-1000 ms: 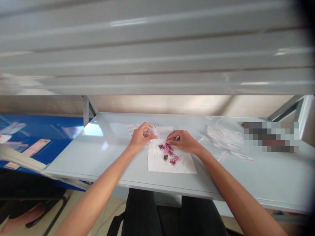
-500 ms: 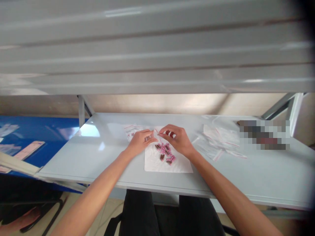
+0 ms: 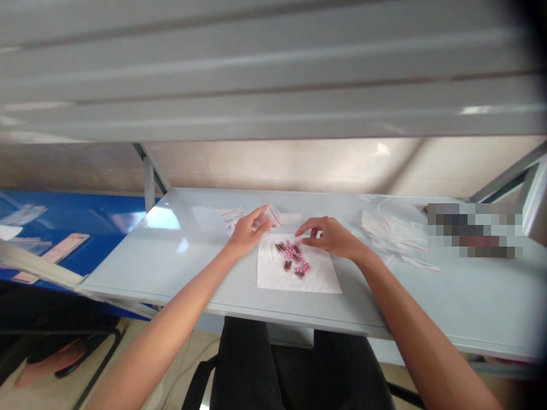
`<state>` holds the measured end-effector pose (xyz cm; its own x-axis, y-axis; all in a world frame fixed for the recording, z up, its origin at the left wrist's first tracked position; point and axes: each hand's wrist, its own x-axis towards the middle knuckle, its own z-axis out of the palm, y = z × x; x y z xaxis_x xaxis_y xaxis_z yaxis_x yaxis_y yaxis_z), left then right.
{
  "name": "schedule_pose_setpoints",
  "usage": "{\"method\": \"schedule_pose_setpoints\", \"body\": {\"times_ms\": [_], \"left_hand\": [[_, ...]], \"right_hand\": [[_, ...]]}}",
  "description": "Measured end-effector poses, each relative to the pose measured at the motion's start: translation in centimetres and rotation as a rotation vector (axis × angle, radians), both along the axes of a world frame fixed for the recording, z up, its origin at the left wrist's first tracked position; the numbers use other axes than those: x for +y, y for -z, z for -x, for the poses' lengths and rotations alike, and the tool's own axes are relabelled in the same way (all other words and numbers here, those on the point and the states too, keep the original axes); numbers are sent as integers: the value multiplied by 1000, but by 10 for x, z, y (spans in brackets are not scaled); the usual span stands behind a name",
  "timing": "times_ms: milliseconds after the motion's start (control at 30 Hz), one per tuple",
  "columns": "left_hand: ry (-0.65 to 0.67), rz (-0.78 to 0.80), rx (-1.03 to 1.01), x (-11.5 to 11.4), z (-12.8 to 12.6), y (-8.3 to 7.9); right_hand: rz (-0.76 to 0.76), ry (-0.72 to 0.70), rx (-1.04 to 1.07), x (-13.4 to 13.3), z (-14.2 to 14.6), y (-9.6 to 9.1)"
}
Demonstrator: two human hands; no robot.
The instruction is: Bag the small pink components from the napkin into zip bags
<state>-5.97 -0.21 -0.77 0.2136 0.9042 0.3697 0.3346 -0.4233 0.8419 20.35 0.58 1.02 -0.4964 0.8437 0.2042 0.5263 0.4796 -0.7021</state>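
Beads (image 3: 294, 254) lie beside narrowly parted right grip (image 3: 332, 236); left grip (image 3: 245, 234) pinches clear bag (image 3: 272, 214).

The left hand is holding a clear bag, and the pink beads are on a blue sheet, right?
The sheet under the pink beads is white, not blue, as the head view shows; the left hand does hold a clear bag.

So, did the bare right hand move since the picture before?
Yes: the right hand went rightward, judged against the flat white sheet on the glossy grey table.
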Motion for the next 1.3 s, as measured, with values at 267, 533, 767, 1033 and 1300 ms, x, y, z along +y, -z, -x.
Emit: {"method": "schedule_pose_setpoints", "body": {"times_ms": [267, 533, 767, 1033, 1300], "left_hand": [[43, -84, 106, -3, -2, -6], [121, -183, 265, -14, -8, -15], [-98, -197, 194, 0, -2, -8], [-101, -237, 198, 3, 0, -11], [-65, -178, 183, -3, -1, -14]], "right_hand": [[-57, -53, 23, 1, -1, 1], [-174, -23, 423, -16, 38, -7], [-69, 106, 351, -8, 17, -4], [83, -138, 0, 0, -11, 0], [-10, -137, -75, -1, 8, 5]]}}
